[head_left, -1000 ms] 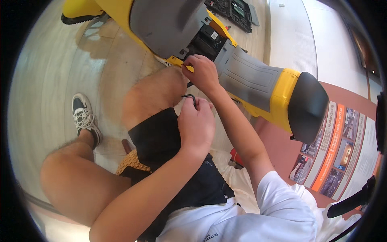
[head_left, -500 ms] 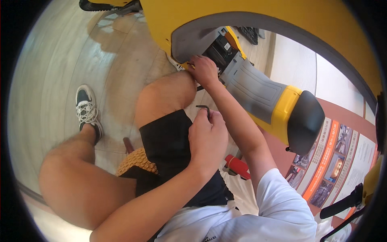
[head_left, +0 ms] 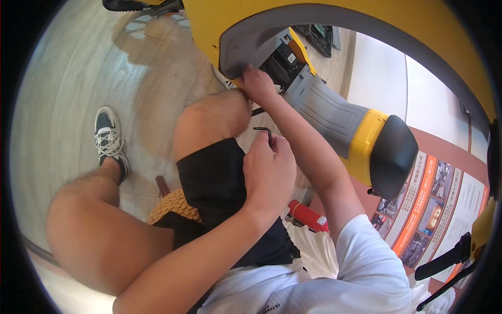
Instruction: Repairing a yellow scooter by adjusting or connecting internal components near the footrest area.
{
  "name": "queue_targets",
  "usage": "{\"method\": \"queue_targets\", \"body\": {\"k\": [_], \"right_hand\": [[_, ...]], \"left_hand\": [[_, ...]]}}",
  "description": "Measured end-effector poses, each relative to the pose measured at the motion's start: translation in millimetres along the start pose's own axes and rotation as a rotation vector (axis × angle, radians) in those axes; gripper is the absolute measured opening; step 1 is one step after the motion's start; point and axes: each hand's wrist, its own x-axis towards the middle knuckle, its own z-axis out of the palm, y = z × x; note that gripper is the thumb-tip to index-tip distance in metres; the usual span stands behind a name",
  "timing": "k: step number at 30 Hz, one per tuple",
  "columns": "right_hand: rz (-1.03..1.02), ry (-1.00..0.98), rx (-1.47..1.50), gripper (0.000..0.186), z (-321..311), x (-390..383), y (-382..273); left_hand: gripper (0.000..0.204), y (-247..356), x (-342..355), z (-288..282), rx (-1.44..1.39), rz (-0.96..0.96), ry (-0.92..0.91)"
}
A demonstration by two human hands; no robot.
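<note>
In my left hand (head_left: 269, 170) is a black hex key (head_left: 270, 135), pinched between thumb and curled fingers above my thigh. Its bent end points left. Further away, my right hand (head_left: 257, 85) is at the lower corner of the grey inner panel (head_left: 243, 49) of a yellow scooter (head_left: 205, 31). Those fingers are bent inward against the panel's edge, one tip lying on the grey surface. What they pinch, if anything, is hidden. Just right of this hand an uncovered compartment (head_left: 282, 63) shows black parts inside.
The scooter's grey footboard (head_left: 329, 112) and black seat-like end (head_left: 395, 152) extend to the right. An open dark tool case (head_left: 319, 39) lies on the floor behind. A red fire extinguisher (head_left: 308, 215) lies beside my woven stool (head_left: 175, 206). A printed poster board (head_left: 431, 214) is at right.
My right hand has shifted slightly up and left along the panel's corner, its fingers moving onto the grey surface. The left hand keeps the hex key, raised a little. The view has tilted slightly.
</note>
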Motion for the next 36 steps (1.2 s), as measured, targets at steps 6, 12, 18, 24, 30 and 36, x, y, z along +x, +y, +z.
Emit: {"method": "queue_targets", "body": {"k": [6,12,18,24,30,36], "right_hand": [[0.101,0.095,0.454,0.032,7.5,2.7,6.5],[0.581,-0.421,1.206,0.019,-16.7,5.4,-1.6],[1.079,-0.477,1.912,0.009,-4.4,17.1,40.4],[0.241,0.052,0.66,0.013,-4.1,0.7,-18.3],[0.296,0.053,0.142,0.024,15.0,-3.8,9.9],[0.814,-0.378,1.236,0.011,28.4,36.0,24.9]], "left_hand": [[0.023,-0.6,1.9,1.0,0.051,0.047,0.039],[0.028,5.4,5.2,-2.8,0.083,-0.013,-0.029],[0.025,18.2,18.6,8.9,0.202,0.278,-0.018],[0.025,18.4,23.4,3.4,0.165,0.23,0.092],[0.024,12.2,20.7,18.2,0.177,0.187,0.0],[0.022,19.4,25.2,13.6,0.127,0.292,0.077]]}}
